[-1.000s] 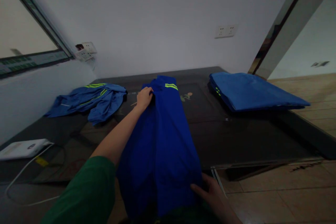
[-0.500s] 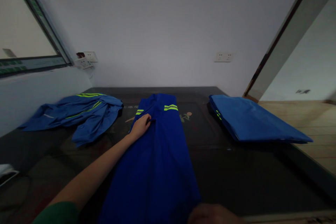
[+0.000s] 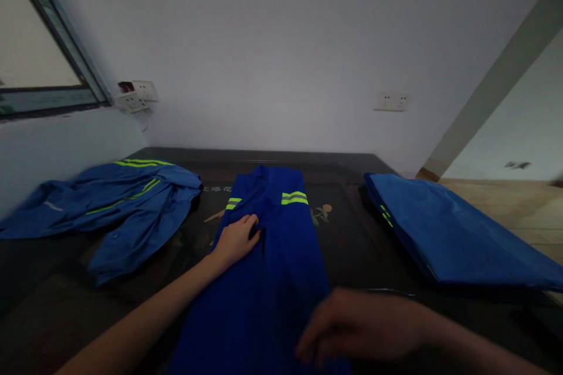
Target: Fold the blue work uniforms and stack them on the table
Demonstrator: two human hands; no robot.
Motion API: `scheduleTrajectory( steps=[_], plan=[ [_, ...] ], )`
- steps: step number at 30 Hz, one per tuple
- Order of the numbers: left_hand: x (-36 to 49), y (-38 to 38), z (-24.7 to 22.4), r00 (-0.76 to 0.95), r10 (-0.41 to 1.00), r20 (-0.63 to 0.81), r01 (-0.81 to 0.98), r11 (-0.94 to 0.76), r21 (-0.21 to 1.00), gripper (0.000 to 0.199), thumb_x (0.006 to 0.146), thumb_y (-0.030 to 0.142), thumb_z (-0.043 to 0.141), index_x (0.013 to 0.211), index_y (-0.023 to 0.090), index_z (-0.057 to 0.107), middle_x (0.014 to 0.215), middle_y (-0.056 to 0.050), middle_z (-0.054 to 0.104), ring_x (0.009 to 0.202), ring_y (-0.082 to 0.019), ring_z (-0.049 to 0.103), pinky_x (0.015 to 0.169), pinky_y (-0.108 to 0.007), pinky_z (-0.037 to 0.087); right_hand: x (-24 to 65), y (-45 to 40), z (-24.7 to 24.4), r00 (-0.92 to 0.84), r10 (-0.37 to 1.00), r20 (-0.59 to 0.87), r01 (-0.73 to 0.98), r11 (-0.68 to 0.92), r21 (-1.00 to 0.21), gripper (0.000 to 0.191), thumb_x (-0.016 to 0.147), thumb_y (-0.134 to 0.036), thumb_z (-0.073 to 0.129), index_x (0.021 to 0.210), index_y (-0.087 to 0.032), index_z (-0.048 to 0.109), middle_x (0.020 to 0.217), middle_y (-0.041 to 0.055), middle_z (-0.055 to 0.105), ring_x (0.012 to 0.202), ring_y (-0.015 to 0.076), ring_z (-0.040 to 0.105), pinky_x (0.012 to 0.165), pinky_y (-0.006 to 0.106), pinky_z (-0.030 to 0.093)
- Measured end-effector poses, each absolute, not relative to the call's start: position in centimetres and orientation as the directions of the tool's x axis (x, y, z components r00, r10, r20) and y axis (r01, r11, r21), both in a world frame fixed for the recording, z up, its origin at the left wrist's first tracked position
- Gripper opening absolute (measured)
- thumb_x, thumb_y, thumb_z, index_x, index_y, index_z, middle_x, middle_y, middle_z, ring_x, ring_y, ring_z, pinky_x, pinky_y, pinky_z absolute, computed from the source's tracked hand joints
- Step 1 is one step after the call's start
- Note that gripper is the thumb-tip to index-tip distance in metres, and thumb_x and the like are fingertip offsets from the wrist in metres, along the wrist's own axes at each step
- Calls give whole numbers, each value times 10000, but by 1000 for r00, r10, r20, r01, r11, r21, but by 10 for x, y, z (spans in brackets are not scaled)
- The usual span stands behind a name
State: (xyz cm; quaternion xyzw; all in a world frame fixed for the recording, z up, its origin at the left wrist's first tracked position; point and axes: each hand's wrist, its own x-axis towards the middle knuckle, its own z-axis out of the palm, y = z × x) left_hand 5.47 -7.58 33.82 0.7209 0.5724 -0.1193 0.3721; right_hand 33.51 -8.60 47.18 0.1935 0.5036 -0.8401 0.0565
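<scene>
A bright blue jacket (image 3: 292,246) with yellow-green and grey stripes lies folded long and narrow in front of me, its collar at the far end. My left hand (image 3: 237,240) rests on its upper part, just below the stripes. Thumb and index finger are apart beside a dark slit in the cloth. Over the jacket's near right side is my right hand (image 3: 365,322), blurred, fingers bent downward. Whether it grips any cloth I cannot make out.
On the left lies a crumpled blue jacket (image 3: 145,199) with yellow-green stripes. A folded blue garment (image 3: 466,234) lies to the right, at the dark table's (image 3: 347,228) edge. Behind stands a white wall with a socket (image 3: 391,101).
My left hand has slid a little nearer along the jacket, and its fingers have parted. My right hand has risen from the bottom edge into view. The camera view has shifted.
</scene>
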Motion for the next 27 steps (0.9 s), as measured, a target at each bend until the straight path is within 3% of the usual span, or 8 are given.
scheduleTrajectory(
  steps=[2, 5, 9, 12, 17, 21, 24, 27],
  plan=[
    [59, -74, 341, 322, 711, -625, 934, -133, 331, 201, 923, 387, 428, 990, 225, 524, 973, -45, 617, 813, -208, 636, 637, -282, 433, 343, -41, 419, -838, 237, -491, 338, -481, -809, 294, 924, -314, 494, 1112, -195, 687, 932, 56, 729, 829, 150, 695, 725, 255, 542],
    [61, -74, 341, 358, 701, -617, 926, -182, 330, 218, 944, 370, 389, 1010, 219, 532, 985, -49, 612, 861, -211, 640, 661, -287, 457, 348, 20, 321, -568, 573, -590, 486, -345, -803, 214, 866, -201, 561, 1014, -148, 706, 850, 68, 731, 757, 155, 683, 711, 262, 533],
    [56, -75, 336, 404, 703, -585, 898, -183, 400, 190, 946, 332, 387, 999, 219, 530, 970, -44, 613, 877, -198, 635, 691, -288, 475, 343, 75, 215, -262, 817, -513, 733, -177, -656, 253, 838, -120, 579, 1055, -152, 703, 1033, 98, 725, 931, 178, 671, 845, 285, 509],
    [53, -75, 331, 425, 701, -572, 881, -175, 440, 161, 925, 281, 403, 984, 220, 539, 948, -51, 623, 861, -202, 631, 717, -307, 482, 330, 90, 171, -284, 820, -497, 771, -113, -627, 264, 904, -184, 518, 1094, -149, 697, 1102, 107, 709, 988, 185, 656, 865, 284, 492],
    [52, -75, 341, 490, 708, -508, 820, -178, 543, 258, 865, 266, 461, 1096, 223, 567, 1009, -78, 650, 928, -244, 621, 812, -382, 470, 314, 90, 128, -378, 759, -531, 785, -41, -618, 248, 919, -264, 525, 979, -140, 732, 960, 89, 737, 853, 182, 657, 777, 261, 471],
    [42, -58, 350, 490, 771, -407, 723, -99, 683, 365, 863, 249, 414, 1196, 223, 562, 974, -66, 661, 886, -221, 617, 824, -370, 466, 312, 88, 105, -393, 748, -535, 805, -2, -594, 256, 902, -328, 557, 906, -142, 734, 918, 90, 721, 854, 182, 624, 814, 282, 425],
    [24, -34, 330, 178, 889, -421, 791, 125, 599, 383, 887, 207, 333, 1182, 167, 575, 1041, -103, 640, 990, -227, 598, 890, -365, 464, 311, 86, 98, -391, 756, -525, 806, 7, -591, 267, 910, -342, 530, 895, -146, 712, 925, 82, 708, 850, 174, 597, 788, 273, 417],
    [10, -11, 295, 24, 802, -597, 862, 286, 419, 331, 860, 217, 412, 1096, 121, 623, 1100, -145, 642, 1037, -262, 601, 932, -390, 448, 310, 81, 97, -377, 766, -521, 813, 3, -583, 271, 929, -321, 485, 948, -134, 681, 934, 83, 700, 810, 162, 592, 719, 249, 418]
  ],
)
